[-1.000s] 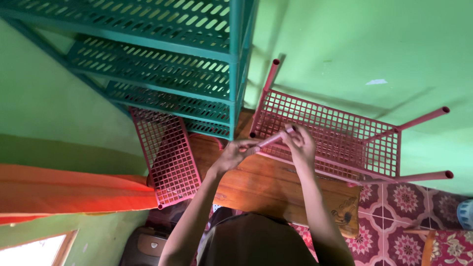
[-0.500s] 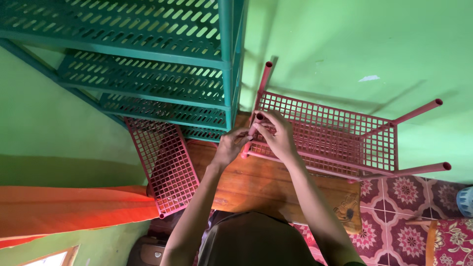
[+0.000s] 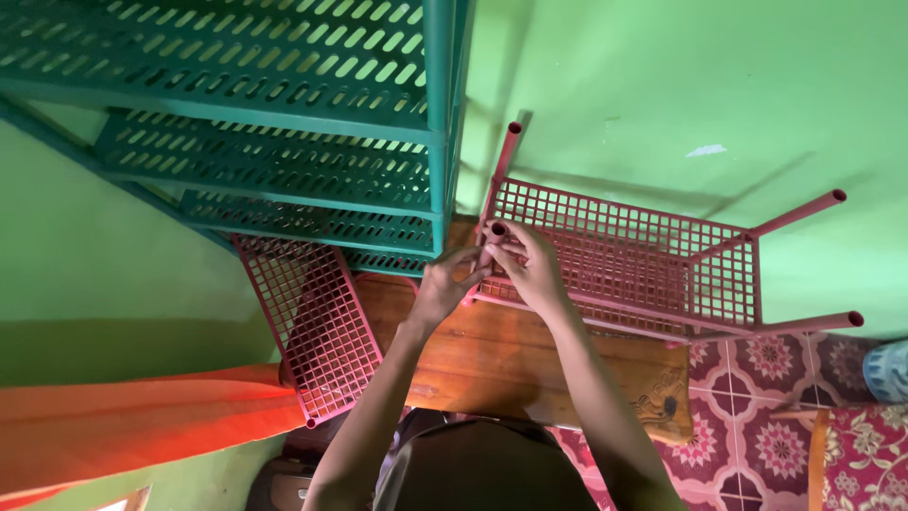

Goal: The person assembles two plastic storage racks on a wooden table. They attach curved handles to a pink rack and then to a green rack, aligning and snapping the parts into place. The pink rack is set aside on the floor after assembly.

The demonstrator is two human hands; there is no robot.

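- Your pink tube stands near upright at the rack's near corner, open end up.
- The pink grid rack rests on the wooden bench.

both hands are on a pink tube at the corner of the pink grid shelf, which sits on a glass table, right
Not quite: the head view shows the pink grid shelf on a wooden table, not glass. The left hand and right hand do hold the pink tube at its corner.

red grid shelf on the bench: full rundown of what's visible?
The red grid shelf looks like plastic: a square-mesh panel with tubular posts rising from its corners, open-ended. It sits on the wooden bench beside the green rack. The left hand and right hand hold the near-corner post.
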